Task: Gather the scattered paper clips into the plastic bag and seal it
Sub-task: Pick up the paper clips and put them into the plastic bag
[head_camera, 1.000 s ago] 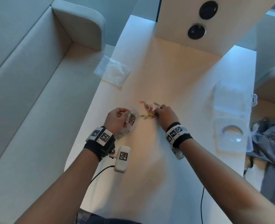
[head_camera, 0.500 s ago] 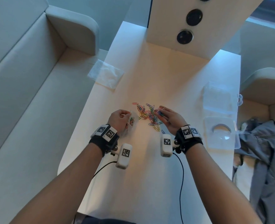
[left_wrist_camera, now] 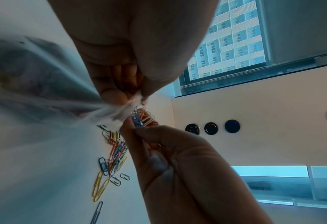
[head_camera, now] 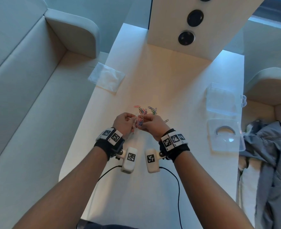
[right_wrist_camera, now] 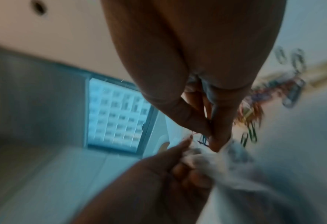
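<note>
My left hand (head_camera: 125,123) pinches the rim of a clear plastic bag (left_wrist_camera: 43,94) above the white table (head_camera: 177,90). My right hand (head_camera: 150,125) pinches a bunch of coloured paper clips (left_wrist_camera: 139,118) right at the bag's mouth, touching the left hand's fingertips. More loose paper clips (head_camera: 147,110) lie scattered on the table just beyond both hands, and they show again as paper clips (left_wrist_camera: 110,163) under the hands. The right wrist view is blurred; there the bag (right_wrist_camera: 216,157) and the left hand (right_wrist_camera: 158,174) fill the lower part.
A second clear bag (head_camera: 106,78) lies at the table's left edge. An open clear plastic box (head_camera: 222,113) sits at the right. A white panel with round black sockets (head_camera: 186,38) stands at the back. Grey cloth (head_camera: 268,154) lies off the right edge. Sofas flank the table.
My right hand picked up a bunch of clips from the pile and carried it left to the bag's mouth. The two hands have come together above the table.
</note>
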